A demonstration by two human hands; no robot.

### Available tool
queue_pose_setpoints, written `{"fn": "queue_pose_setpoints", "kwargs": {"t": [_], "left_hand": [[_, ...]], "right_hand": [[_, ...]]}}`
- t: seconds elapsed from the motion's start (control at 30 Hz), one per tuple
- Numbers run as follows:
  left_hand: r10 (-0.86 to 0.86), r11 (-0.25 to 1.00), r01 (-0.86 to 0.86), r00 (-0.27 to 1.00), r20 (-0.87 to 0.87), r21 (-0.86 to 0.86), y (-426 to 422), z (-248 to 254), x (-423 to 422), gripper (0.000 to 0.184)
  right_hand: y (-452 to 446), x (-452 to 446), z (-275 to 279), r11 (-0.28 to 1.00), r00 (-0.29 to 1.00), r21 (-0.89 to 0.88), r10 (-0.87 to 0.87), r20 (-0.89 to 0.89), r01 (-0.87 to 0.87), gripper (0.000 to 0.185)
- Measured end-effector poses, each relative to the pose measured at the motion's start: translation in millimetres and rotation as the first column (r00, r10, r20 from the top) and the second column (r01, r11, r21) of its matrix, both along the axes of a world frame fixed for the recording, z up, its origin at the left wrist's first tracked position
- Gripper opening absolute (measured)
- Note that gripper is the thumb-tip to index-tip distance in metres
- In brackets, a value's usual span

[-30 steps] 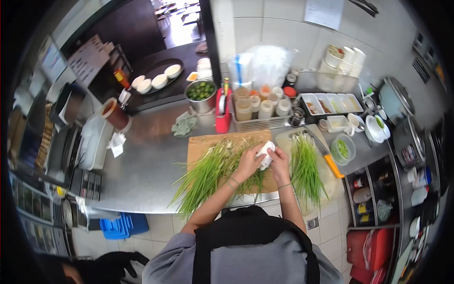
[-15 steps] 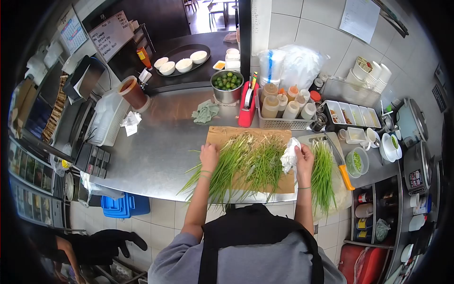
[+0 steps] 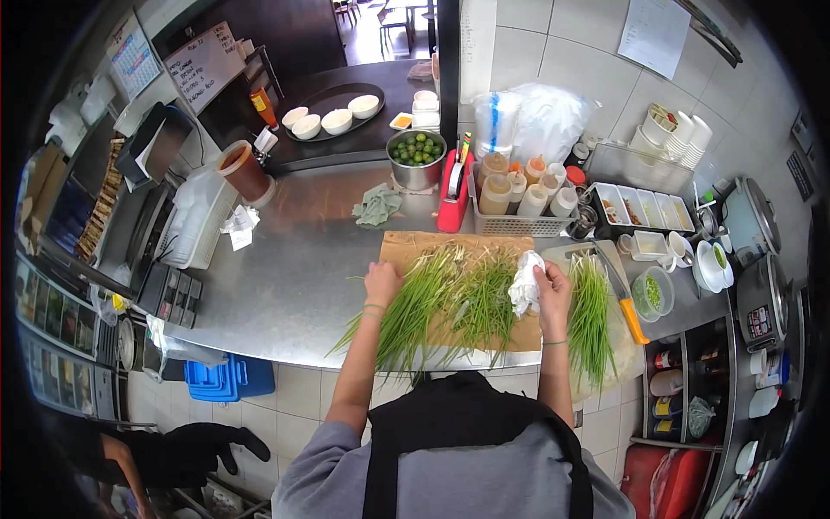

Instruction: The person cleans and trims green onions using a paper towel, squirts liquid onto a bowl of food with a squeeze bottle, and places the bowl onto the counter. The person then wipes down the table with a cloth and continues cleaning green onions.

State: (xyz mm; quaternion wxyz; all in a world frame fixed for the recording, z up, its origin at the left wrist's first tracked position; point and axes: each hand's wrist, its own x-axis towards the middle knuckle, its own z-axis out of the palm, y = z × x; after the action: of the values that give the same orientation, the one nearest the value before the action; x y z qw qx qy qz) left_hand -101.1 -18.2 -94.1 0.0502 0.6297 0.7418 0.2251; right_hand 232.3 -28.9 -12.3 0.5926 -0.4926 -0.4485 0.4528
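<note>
My right hand [image 3: 554, 290] is closed on a crumpled white cloth or paper [image 3: 526, 284], held over the right edge of a brown board or sheet [image 3: 402, 249]. Beside the left edge of that sheet, my left hand [image 3: 382, 282] has its fingers curled next to the green onions; what it holds, if anything, is hidden. Two loose piles of green onions [image 3: 421, 303] lie on the sheet, their leaves hanging toward me. Farther right, another bunch of green onions [image 3: 590, 311] rests on a pale cutting board [image 3: 624, 356], with an orange-handled knife [image 3: 633, 322] beside it.
Behind the boards stand a red tape dispenser [image 3: 453, 192], a basket of bottles [image 3: 519, 227] and a pot of green fruit [image 3: 416, 177]. A green cloth [image 3: 377, 205] lies left. A tub of chopped greens [image 3: 653, 294] sits right. Another person [image 3: 130, 458] is at lower left.
My hands have parted: the left moved to the left side of the onions, while the right kept the white cloth or paper. The camera view has also shifted.
</note>
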Motion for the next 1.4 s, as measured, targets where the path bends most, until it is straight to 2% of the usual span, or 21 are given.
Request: {"fn": "queue_pose_setpoints", "kwargs": {"t": [0.13, 0.27, 0.37, 0.47, 0.57, 0.67, 0.77, 0.87, 0.97, 1.0, 1.07, 1.13, 1.2, 1.27, 1.4], "left_hand": [[-0.039, 0.993, 0.042, 0.999, 0.032, -0.106, 8.1, 6.1, -2.4, 0.005], [-0.013, 0.985, 0.038, 0.989, 0.147, -0.17, 1.7, 33.5, -14.3, 0.006], [-0.026, 0.991, 0.036, 0.996, 0.082, -0.132, -1.3, 45.0, -18.3, 0.008], [-0.015, 0.98, 0.075, 0.953, 0.304, -0.185, -3.6, 66.6, -15.1, 0.01], [-0.012, 0.97, 0.063, 0.976, 0.217, -0.233, -0.3, 70.1, -17.3, 0.011], [-0.027, 0.983, 0.086, 0.942, 0.335, -0.163, 0.4, 69.4, -24.6, 0.012], [-0.008, 0.995, 0.042, 0.943, 0.333, -0.095, -7.8, 103.3, -16.6, 0.013], [-0.092, 0.993, 0.117, 0.87, 0.484, -0.02, -5.3, 101.4, -12.9, 0.014], [-0.134, 0.979, 0.202, 0.7, 0.701, -0.014, -4.8, 92.6, -0.9, 0.014], [-0.131, 0.972, 0.234, 0.626, 0.769, -0.025, -6.1, 93.0, 5.5, 0.014], [-0.108, 0.952, 0.304, 0.458, 0.882, -0.042, -11.9, 94.3, 21.5, 0.013], [-0.096, 0.938, 0.341, 0.435, 0.895, -0.064, -16.4, 89.8, 36.9, 0.014], [-0.112, 0.929, 0.366, 0.415, 0.903, -0.053, -19.7, 82.0, 52.6, 0.013], [-0.14, 0.925, 0.378, 0.412, 0.9, -0.029, -24.5, 78.1, 68.1, 0.012], [-0.18, 0.915, 0.403, 0.378, 0.908, 0.013, -30.6, 68.7, 82.8, 0.011]], "right_hand": [[-1.9, -7.1, 6.3, 0.999, 0.997, 0.024, 0.031, 0.071, -0.033, 0.017], [-2.8, -3.5, 8.0, 1.0, 1.0, 0.023, 0.017, 0.019, -0.018, 0.018], [-7.2, -4.7, 14.0, 1.0, 1.0, 0.0, 0.016, -0.013, -0.016, 0.018], [-3.1, -8.3, 15.4, 1.0, 0.999, -0.002, 0.02, 0.04, -0.02, 0.017], [-8.1, -9.5, 5.4, 0.999, 0.994, -0.025, 0.039, 0.1, -0.037, 0.016], [1.5, -11.5, 1.3, 0.999, 0.994, -0.007, 0.05, 0.101, -0.05, 0.015], [-1.0, -12.3, -1.0, 0.998, 0.988, 0.02, 0.06, 0.144, -0.064, 0.015], [-3.6, -23.8, 3.9, 0.992, 0.972, 0.026, 0.119, 0.204, -0.127, 0.015], [-3.4, -42.5, -3.9, 0.969, 0.951, -0.033, 0.245, 0.188, -0.244, 0.015], [-8.1, -52.6, 4.7, 0.972, 0.956, -0.001, 0.23, 0.183, -0.234, 0.015], [-8.7, -64.4, -6.9, 0.929, 0.94, -0.141, 0.335, -0.066, -0.341, 0.015], [-8.4, -75.7, -18.6, 0.899, 0.89, -0.176, 0.335, -0.31, -0.4, 0.017], [-11.1, -86.4, -23.3, 0.87, 0.8, -0.224, 0.265, -0.538, -0.439, 0.02], [-16.9, -93.6, -17.4, 0.862, 0.765, -0.231, 0.24, -0.598, -0.452, 0.019], [-17.6, -94.3, -25.4, 0.886, 0.799, -0.235, 0.21, -0.563, -0.399, 0.016]]}}
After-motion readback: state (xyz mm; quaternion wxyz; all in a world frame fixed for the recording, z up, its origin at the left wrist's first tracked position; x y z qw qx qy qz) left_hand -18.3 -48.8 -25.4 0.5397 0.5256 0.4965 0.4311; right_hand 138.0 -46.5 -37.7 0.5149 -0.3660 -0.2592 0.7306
